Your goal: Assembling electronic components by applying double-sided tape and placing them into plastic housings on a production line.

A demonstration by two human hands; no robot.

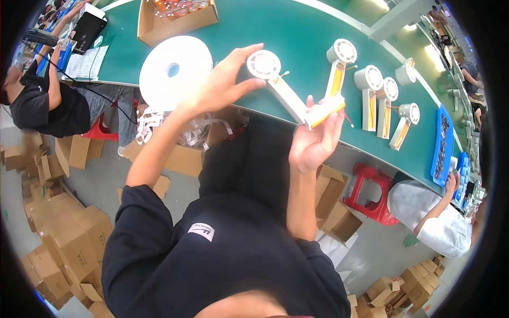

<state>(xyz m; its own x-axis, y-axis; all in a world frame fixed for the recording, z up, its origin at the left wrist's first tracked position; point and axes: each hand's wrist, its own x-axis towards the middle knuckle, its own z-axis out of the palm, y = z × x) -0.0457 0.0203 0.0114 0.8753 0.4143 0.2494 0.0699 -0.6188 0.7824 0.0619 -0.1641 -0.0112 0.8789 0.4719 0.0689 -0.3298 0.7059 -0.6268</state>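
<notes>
My left hand curves its thumb and fingers around the round slotted head of a white handheld fan housing. Its straight handle slants down to the right over the table's near edge. With my right hand, palm up, I grip a yellow cylindrical battery with whitish ends, close to the handle's lower end. A thin red wire shows beside it. Further right lie several similar fan housings, one of them nearest, with yellow batteries visible in their handles.
A big white reel stands left of my left hand, with white strips hanging below. An open carton of parts sits at the back of the green table. A blue tray is at the right. Co-workers sit on both sides, by red stools.
</notes>
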